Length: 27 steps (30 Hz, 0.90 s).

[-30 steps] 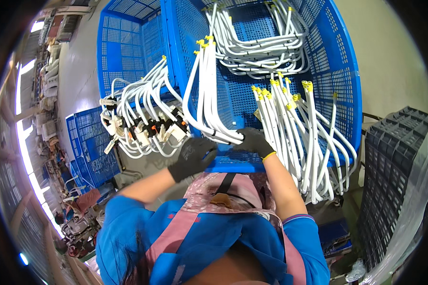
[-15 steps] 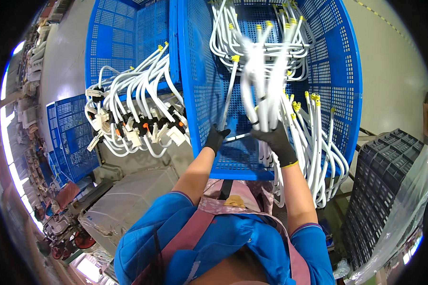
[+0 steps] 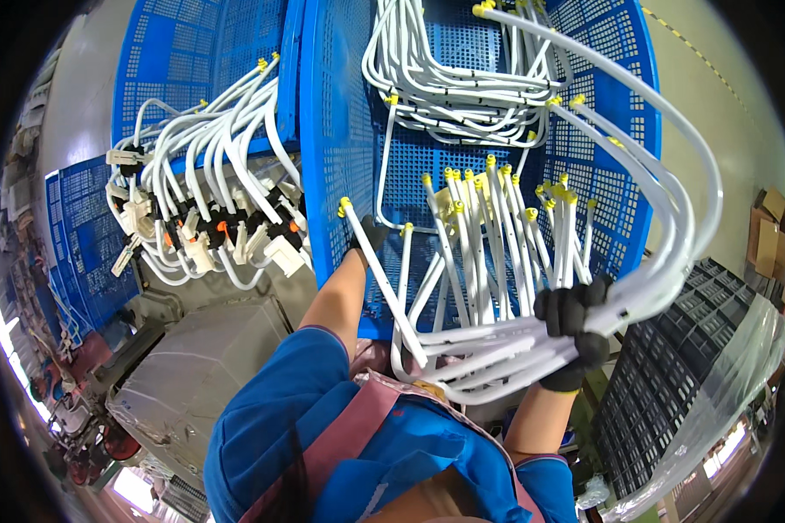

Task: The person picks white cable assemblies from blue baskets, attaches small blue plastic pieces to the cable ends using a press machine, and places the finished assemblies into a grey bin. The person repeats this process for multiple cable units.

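My right hand (image 3: 571,327), in a black glove, is closed round a bundle of bent white tubes (image 3: 672,227) with yellow end caps. The bundle is tipped sideways over the near right corner of a blue crate (image 3: 331,148), its bends curving out to the right. Inside the crate's left side, my gloved left hand (image 3: 373,234) is closed at the bend of a single white tube (image 3: 385,166); its fingers are partly hidden. More white tubes (image 3: 488,227) stand between my hands, yellow ends up, and other tubes (image 3: 462,91) lie stacked at the crate's far end.
Left of this crate, a second blue crate (image 3: 201,78) carries white hoses (image 3: 227,148) with black and cream fittings hanging over its edge. A plastic-wrapped box (image 3: 201,357) stands below. Black stacked crates (image 3: 663,375) with plastic film are at the right, near a cardboard box (image 3: 767,231).
My right hand has moved right and toward me, swinging the bundle from upright to sideways. My left hand has shifted slightly left and away from me. More standing tubes now show.
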Each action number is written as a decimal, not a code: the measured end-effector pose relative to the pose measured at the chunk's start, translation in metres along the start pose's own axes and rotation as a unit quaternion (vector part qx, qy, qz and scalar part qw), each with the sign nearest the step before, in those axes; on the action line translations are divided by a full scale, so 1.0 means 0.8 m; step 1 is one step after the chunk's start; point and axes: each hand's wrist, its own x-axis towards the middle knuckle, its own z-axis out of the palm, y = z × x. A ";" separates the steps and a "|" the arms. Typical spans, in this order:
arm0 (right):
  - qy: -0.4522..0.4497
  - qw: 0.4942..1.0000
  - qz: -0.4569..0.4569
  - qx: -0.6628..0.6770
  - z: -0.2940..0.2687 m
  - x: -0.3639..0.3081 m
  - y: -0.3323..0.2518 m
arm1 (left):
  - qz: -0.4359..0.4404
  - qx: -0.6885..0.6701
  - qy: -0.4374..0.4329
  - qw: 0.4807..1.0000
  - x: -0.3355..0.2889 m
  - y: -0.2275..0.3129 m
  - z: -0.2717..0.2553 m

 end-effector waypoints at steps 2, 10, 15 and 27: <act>-0.051 0.999 0.004 -0.010 -0.010 0.001 -0.001 | -0.014 0.011 0.043 0.999 0.021 0.000 0.000; -0.098 0.992 0.060 -0.051 -0.045 0.017 0.002 | 0.007 -0.059 0.222 0.973 0.150 -0.016 0.022; -0.101 0.988 0.084 -0.081 -0.058 0.019 -0.001 | 0.029 0.002 0.198 0.980 0.214 -0.035 0.042; -0.115 0.991 0.046 -0.051 0.005 -0.013 -0.049 | 0.129 -0.205 0.041 0.969 0.050 0.048 0.059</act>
